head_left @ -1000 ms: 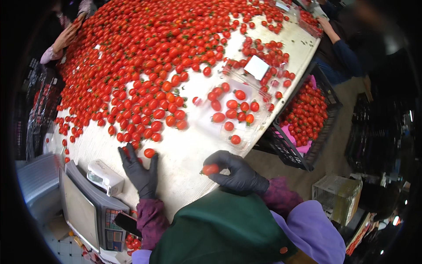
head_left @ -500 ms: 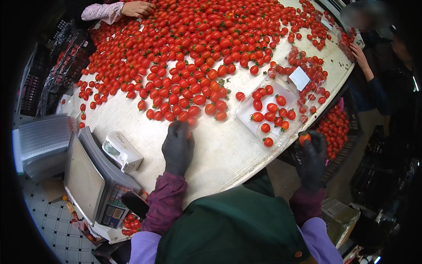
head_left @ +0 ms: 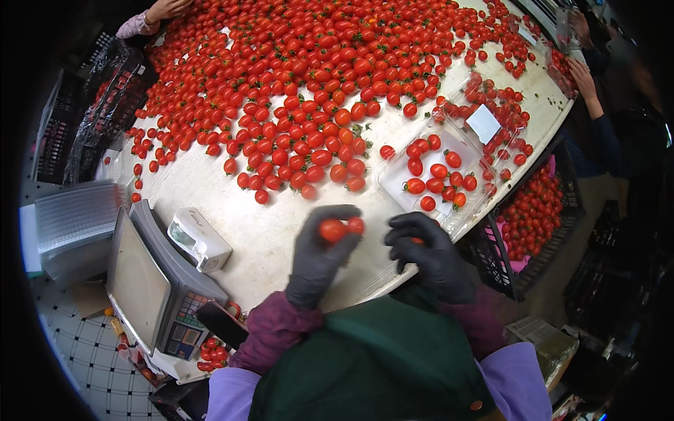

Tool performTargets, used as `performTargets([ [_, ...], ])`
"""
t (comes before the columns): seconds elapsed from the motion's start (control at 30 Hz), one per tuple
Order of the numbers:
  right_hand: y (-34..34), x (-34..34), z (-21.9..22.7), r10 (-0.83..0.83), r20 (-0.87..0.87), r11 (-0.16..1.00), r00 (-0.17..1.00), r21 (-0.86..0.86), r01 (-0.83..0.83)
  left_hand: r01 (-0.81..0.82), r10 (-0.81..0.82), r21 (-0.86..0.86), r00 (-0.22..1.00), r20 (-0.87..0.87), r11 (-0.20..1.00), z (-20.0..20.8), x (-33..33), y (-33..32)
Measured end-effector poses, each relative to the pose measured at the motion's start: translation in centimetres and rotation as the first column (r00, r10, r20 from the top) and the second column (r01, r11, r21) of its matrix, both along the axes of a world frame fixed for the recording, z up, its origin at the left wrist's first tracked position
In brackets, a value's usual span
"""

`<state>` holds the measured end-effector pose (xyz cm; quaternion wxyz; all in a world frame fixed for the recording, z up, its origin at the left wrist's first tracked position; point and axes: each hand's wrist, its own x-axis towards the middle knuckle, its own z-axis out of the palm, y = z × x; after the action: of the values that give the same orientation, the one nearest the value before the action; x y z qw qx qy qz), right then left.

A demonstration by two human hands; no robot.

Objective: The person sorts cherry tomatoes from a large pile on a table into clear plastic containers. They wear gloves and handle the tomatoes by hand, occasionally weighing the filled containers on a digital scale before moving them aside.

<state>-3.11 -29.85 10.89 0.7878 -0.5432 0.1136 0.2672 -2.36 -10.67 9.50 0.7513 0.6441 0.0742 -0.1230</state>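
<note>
My left hand (head_left: pixel 317 256), in a dark glove, curls palm-up around cherry tomatoes (head_left: pixel 332 230); two show between its fingers. Just to its right, my right hand (head_left: pixel 427 254), gloved too, has its fingers bent in over a tomato (head_left: pixel 418 241), only a sliver of which shows. A small gap parts the two hands above the table's near edge. Beyond my right hand lies an open clear plastic box (head_left: pixel 387 184) with several red tomatoes in it. A broad heap of cherry tomatoes (head_left: pixel 302 77) covers the far part of the white table (head_left: pixel 260 238).
A scale (head_left: pixel 151 281) and a small white device (head_left: pixel 198 240) stand at left, near stacked clear trays (head_left: pixel 77 224). A black crate of tomatoes (head_left: pixel 533 217) sits below the table's right edge. Other people's hands reach in at far left (head_left: pixel 167 8) and far right (head_left: pixel 583 78).
My left hand has drawn back from the heap's near edge, bringing tomatoes. My right hand has moved left from beside the box toward it, still holding a tomato. The far-left person's hand has shifted left.
</note>
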Motion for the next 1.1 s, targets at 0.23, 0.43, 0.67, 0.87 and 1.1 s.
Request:
performTargets([
  [0.23, -0.6, 0.2, -0.5, -0.305, 0.05, 0.947, 0.951, -0.092, 0.309, 0.059, -0.061, -0.048, 0.997, -0.037, 0.997, 1.0, 0.4, -1.4],
  [0.43, -12.4, -1.7, 0.8, -0.233, 0.741, 0.025, 0.629, -0.642, 0.766, 0.007, -0.017, -0.171, 0.998, -0.058, 0.985, 1.2, 4.1, -5.3],
  [0.67, -10.8, -2.6, 0.5, -0.168, 0.556, 0.551, 0.814, -0.632, 0.546, 0.182, -0.262, 0.215, 0.859, 0.441, 0.959, -0.2, 5.4, -7.6],
  [0.87, -0.6, -1.6, -0.8, 0.395, 0.475, 0.732, 0.786, -0.68, 0.043, -0.383, -0.058, 0.721, 0.862, 0.504, 0.577, -3.2, 3.2, 3.6],
  [1.1, 4.1, 0.6, -4.3, 0.009, 0.05, 0.98, 0.999, -0.2, 0.002, -0.114, -0.122, 0.993, 0.987, 0.109, -0.035, -5.8, 0.1, 10.7],
])
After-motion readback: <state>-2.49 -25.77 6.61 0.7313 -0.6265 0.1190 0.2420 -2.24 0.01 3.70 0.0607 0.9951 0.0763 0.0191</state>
